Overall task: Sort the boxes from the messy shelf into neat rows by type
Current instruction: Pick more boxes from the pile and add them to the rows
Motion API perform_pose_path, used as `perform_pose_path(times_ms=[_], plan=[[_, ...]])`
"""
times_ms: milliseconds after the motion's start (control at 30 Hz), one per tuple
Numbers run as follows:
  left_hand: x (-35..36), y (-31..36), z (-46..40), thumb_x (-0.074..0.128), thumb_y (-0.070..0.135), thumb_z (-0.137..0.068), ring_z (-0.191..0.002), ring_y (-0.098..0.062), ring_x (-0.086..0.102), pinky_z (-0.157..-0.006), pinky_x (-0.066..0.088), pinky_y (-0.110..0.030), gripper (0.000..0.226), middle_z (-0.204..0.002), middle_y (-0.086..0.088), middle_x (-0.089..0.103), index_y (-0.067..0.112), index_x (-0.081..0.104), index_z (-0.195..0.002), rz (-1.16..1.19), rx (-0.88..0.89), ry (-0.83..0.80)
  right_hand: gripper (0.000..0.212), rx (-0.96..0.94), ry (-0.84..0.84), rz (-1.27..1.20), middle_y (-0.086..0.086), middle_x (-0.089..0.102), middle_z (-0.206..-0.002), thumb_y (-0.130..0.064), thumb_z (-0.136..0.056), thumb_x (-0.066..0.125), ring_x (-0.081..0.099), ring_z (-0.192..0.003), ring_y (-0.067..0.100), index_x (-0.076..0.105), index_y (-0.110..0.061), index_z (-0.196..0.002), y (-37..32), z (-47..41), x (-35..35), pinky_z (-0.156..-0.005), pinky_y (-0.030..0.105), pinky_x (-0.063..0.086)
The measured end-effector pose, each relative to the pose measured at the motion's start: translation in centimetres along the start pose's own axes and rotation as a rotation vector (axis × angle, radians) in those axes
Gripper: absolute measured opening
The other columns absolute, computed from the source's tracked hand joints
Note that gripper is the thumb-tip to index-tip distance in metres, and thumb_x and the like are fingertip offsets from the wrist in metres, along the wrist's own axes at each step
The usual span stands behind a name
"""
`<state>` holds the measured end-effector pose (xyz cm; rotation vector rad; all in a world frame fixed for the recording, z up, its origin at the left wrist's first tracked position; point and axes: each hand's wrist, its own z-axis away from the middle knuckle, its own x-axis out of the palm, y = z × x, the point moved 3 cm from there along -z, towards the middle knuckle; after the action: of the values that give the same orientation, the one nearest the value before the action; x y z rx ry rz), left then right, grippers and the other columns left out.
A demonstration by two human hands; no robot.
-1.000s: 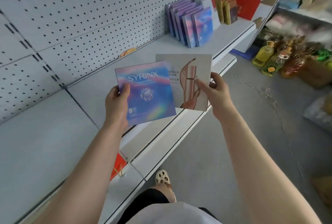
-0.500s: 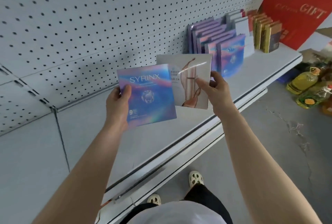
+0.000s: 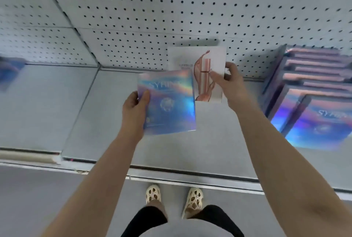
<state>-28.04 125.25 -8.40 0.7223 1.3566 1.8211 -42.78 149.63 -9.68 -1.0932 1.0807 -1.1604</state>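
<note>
My left hand grips a flat iridescent blue box printed SYRINX by its left edge, thumb on the front. My right hand pinches a white box with a rose-gold picture by its right edge. The blue box overlaps the white one's lower left corner. Both are held above the grey shelf. At the right edge of the shelf stands a row of matching iridescent boxes, packed one behind another.
A white pegboard wall backs the shelf. A blurred blue item lies at the far left. The shelf's front rail runs across below my arms, and my feet in cream shoes stand on the grey floor.
The view swung left and down to face the shelf head-on; the row of iridescent boxes slid to the right edge. Both hands kept their boxes, the blue one now overlapping the white more.
</note>
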Motion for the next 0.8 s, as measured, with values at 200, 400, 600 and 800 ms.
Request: perform_pose_path(times_ms=[200, 400, 600, 800], plan=[[-1.4, 0.2, 0.6, 0.063, 0.038, -0.083, -0.077, -0.021, 0.058, -0.074, 0.05, -0.04, 0.036, -0.087, -0.009, 0.065, 0.004, 0.064, -0.096, 0.02, -0.004, 0.096, 0.034, 0.008, -0.105, -0.035, 0.002, 0.073, -0.09, -0.015, -0.085, 0.073, 0.068, -0.069, 0.01, 0.056, -0.02, -0.113, 0.5, -3.4, 5.4, -0.061, 0.023, 0.053], [-2.5, 0.1, -0.1, 0.062, 0.031, -0.089, -0.076, -0.021, 0.058, -0.073, 0.048, -0.04, 0.028, -0.085, -0.009, 0.064, 0.004, 0.063, -0.097, 0.052, 0.018, 0.148, 0.037, -0.006, -0.092, 0.044, 0.006, 0.073, -0.105, -0.021, -0.081, 0.076, 0.071, -0.088, 0.021, 0.057, -0.022, -0.111, 1.2, -4.4, 8.6, -0.077, 0.034, 0.058], [-3.1, -0.2, -0.4, 0.063, 0.032, -0.086, -0.081, -0.025, 0.059, -0.078, 0.05, -0.045, 0.026, -0.09, -0.013, 0.065, 0.007, 0.063, -0.094, 0.066, -0.001, 0.123, 0.035, -0.015, -0.063, 0.141, -0.003, 0.072, -0.099, -0.029, -0.08, 0.076, 0.069, -0.081, 0.012, 0.055, -0.027, -0.108, 1.1, -4.3, 8.7, -0.071, 0.024, 0.049], [-2.6, -0.2, -0.4, 0.061, 0.023, -0.095, -0.084, -0.024, 0.06, -0.085, 0.052, -0.05, 0.016, -0.094, -0.011, 0.066, 0.007, 0.063, -0.098, 0.044, 0.02, 0.052, 0.037, -0.123, 0.083, 0.288, -0.01, 0.063, -0.093, -0.033, -0.09, 0.064, 0.058, -0.082, 0.0, 0.052, -0.021, -0.122, -2.3, -1.5, 6.4, -0.073, 0.015, 0.04]])
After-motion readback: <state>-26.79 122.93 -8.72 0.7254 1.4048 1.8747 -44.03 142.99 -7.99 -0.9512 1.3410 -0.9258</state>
